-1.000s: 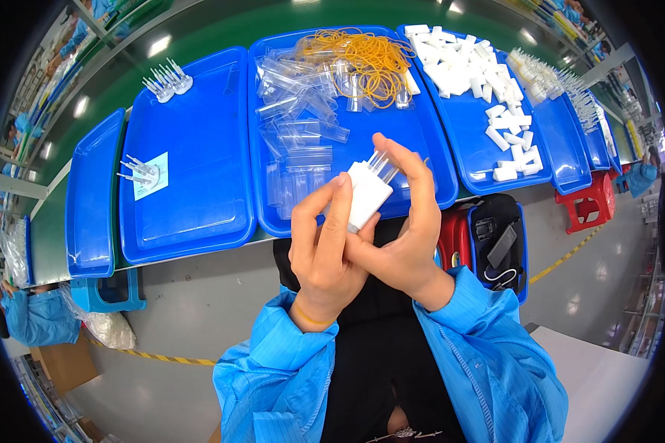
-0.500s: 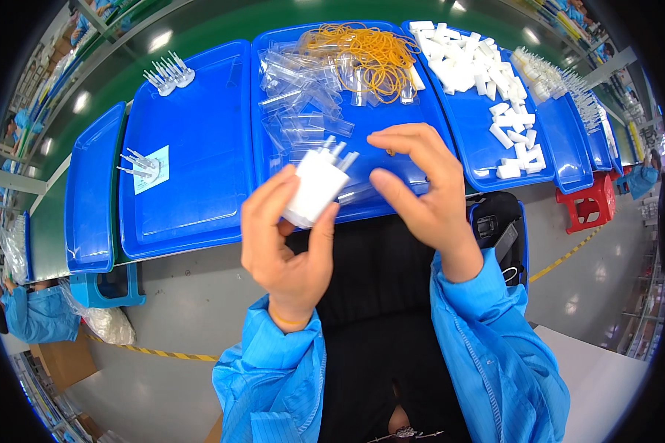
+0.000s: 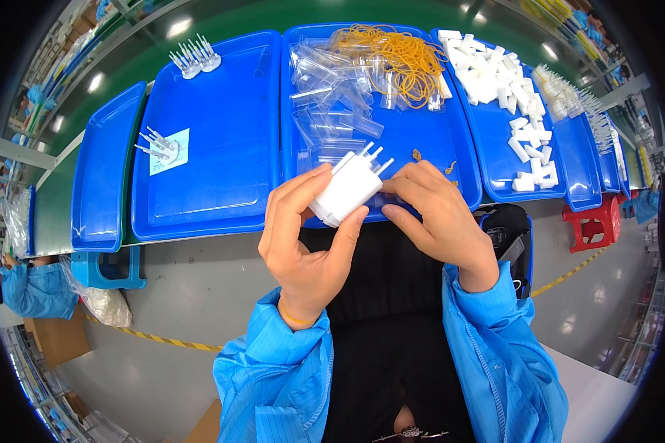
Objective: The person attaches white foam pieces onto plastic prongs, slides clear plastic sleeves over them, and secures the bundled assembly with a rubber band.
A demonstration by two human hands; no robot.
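In my left hand (image 3: 307, 229) is a white plastic block (image 3: 347, 188) with several thin prongs standing out of its top. Fingers and thumb wrap its lower half, and it tilts to the right. My right hand (image 3: 440, 218) is just beside the block's right edge, fingers curled and the thumb a little apart from the forefinger. Nothing shows between them; whether a fingertip touches the block I cannot tell. Behind both hands lies a blue tray (image 3: 414, 144) with clear plastic sleeves (image 3: 336, 88) and a heap of orange rubber bands (image 3: 403, 63).
A blue tray (image 3: 222, 155) to the left bears pronged white pieces (image 3: 162, 150) on a pale card (image 3: 179, 155), with more at its far edge. White rectangular blocks (image 3: 488, 77) fill a tray at right. Beyond are a red stool (image 3: 592, 221) and a blue stool (image 3: 111, 272).
My left hand has moved right with the white block. The right hand's fingers have curled in and come down close beside the block. The whole view has shifted slightly.
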